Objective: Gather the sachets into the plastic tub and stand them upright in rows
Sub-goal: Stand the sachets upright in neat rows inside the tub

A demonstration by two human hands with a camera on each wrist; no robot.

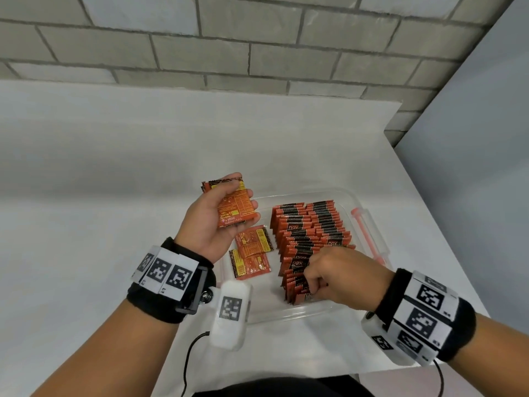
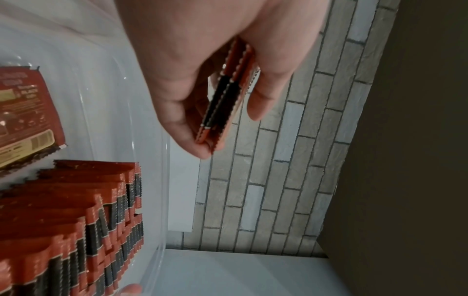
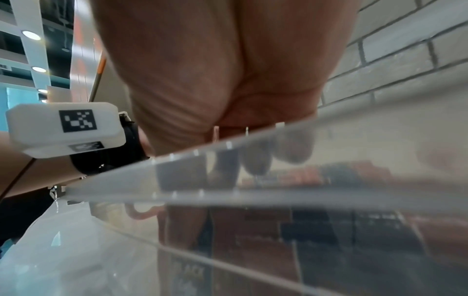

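pinching a sachet into the near end of the rows (image 1: pixel 312 239) in the tub (image 1: pixel 289 315), the right hand (image 1: pixel 335 277) works; the left hand (image 1: pixel 217 216) clasps a stack (image 1: pixel 234 209) above loose sachets (image 1: pixel 250 253), nearer them.

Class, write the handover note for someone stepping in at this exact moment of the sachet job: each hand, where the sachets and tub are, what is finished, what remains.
Left hand: holds a small stack of sachets above the tub's left side.
Right hand: fingers curled into the near end of the standing rows, pinching sachets there.
Plastic tub: on the white table, in front of the person.
Done: two rows of sachets stand upright along the tub's right half.
Left: loose sachets lie flat on the tub floor at left; these and the held stack are not yet stood in rows.
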